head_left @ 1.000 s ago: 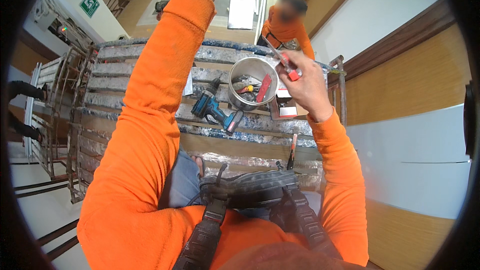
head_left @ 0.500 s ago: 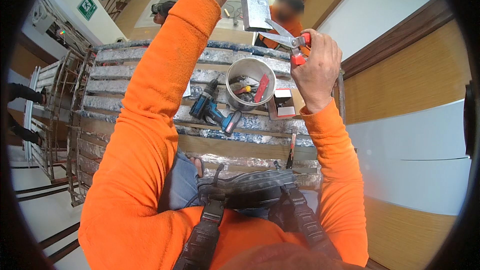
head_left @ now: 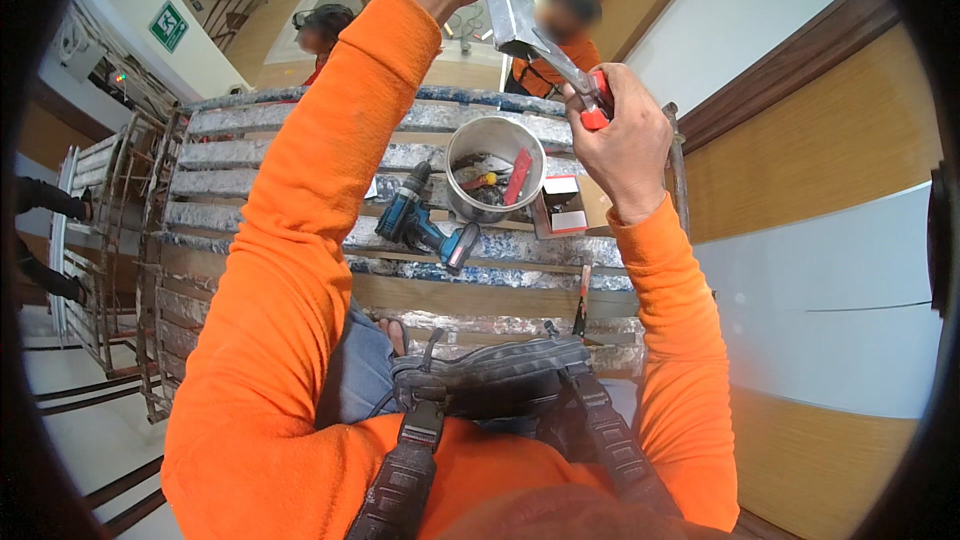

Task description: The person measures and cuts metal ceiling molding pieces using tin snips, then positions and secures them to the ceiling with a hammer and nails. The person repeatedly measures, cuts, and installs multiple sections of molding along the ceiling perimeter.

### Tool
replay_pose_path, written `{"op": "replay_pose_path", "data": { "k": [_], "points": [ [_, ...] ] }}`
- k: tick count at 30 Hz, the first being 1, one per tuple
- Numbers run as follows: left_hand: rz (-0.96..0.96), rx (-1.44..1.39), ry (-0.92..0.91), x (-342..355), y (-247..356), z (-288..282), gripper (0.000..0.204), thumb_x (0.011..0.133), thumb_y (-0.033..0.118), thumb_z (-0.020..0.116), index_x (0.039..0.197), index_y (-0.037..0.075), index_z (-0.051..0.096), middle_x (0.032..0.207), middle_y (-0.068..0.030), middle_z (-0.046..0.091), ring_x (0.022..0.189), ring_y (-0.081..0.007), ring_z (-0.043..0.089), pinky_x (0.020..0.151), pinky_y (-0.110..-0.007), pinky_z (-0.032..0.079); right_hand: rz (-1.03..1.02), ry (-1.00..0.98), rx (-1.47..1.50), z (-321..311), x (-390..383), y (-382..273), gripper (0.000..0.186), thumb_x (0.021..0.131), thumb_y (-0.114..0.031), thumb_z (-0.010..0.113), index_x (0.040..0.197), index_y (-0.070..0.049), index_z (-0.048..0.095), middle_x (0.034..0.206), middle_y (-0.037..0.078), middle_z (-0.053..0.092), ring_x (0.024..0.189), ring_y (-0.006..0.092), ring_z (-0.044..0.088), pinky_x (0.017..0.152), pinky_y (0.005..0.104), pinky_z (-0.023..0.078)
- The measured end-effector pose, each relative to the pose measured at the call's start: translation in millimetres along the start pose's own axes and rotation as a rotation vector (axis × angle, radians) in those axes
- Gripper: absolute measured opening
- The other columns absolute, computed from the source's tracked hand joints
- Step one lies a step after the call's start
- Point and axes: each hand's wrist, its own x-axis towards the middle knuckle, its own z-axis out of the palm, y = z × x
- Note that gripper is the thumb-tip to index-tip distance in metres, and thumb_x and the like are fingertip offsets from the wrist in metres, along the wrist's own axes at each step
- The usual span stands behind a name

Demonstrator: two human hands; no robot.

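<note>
While the right hand (head_left: 632, 135) holds snips (head_left: 582, 83), green signage (head_left: 168, 27) shows.

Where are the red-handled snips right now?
The snips are in the right hand, upper head view, right of centre, with their blades at the lower end of the metal channel.

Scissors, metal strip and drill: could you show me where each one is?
Scissors (head_left: 581, 78): head view, on the metal near the pivot.
Metal strip (head_left: 508, 2): head view, on its long face.
Drill (head_left: 428, 232): head view, on its blue handle.
</note>
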Motion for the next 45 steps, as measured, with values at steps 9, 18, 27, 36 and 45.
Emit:
{"op": "replay_pose_path", "data": {
  "k": [9, 18, 27, 36, 45],
  "points": [
    [0.105, -0.041, 0.056, -3, -8, 5, 0.016, 0.103, 0.018, 0.051, 0.107, 0.003, 0.054, 0.077, -0.0090, 0.056, 0.063, -0.0215, 0.059, 0.053, -0.036, 0.054, 0.091, -0.160, 0.095, -4, -3, -3, 0.035, 0.078, -0.030, 0.082, 0.098, -0.007, 0.065, 0.080, 0.009, 0.068, 0.073, 0.0320, 0.070, 0.068, 0.0419, 0.055],
    [0.224, 0.015, 0.131, -3, -6, 6, 0.020, 0.104, 0.024, 0.055, 0.103, 0.004, 0.056, 0.075, -0.0087, 0.058, 0.056, -0.0195, 0.058, 0.049, -0.035, 0.052, 0.038, -0.082, 0.209, 9, -7, 1, 0.032, 0.080, -0.024, 0.077, 0.103, -0.005, 0.064, 0.086, 0.015, 0.067, 0.080, 0.0356, 0.068, 0.073, 0.0423, 0.054],
    [0.460, -0.080, 0.104, -8, 23, -5, 0.032, 0.106, 0.036, 0.052, 0.098, 0.005, 0.055, 0.066, -0.0061, 0.055, 0.049, -0.0197, 0.054, 0.046, -0.034, 0.047, 0.434, -0.604, 0.813, 12, -19, -14, 0.025, 0.090, -0.023, 0.069, 0.098, 0.000, 0.067, 0.084, 0.012, 0.068, 0.078, 0.0227, 0.066, 0.075, 0.0348, 0.051],
    [0.517, -0.120, 0.038, -25, 20, 14, 0.029, 0.108, 0.033, 0.048, 0.101, 0.005, 0.054, 0.069, -0.0063, 0.055, 0.051, -0.0185, 0.055, 0.046, -0.032, 0.048, 0.514, -0.662, 1.116, 17, -4, -29, 0.019, 0.092, -0.021, 0.066, 0.095, -0.002, 0.066, 0.080, 0.004, 0.066, 0.076, 0.0124, 0.061, 0.073, 0.0296, 0.049],
    [0.614, -0.088, -0.018, -31, 13, 24, 0.032, 0.110, 0.039, 0.046, 0.107, 0.007, 0.052, 0.070, -0.0062, 0.055, 0.051, -0.0175, 0.055, 0.047, -0.031, 0.051, 0.582, -0.584, 1.157, 23, -1, -34, 0.022, 0.093, -0.020, 0.067, 0.100, 0.000, 0.066, 0.087, 0.005, 0.068, 0.078, 0.0125, 0.063, 0.074, 0.0272, 0.049]
  ]
}}
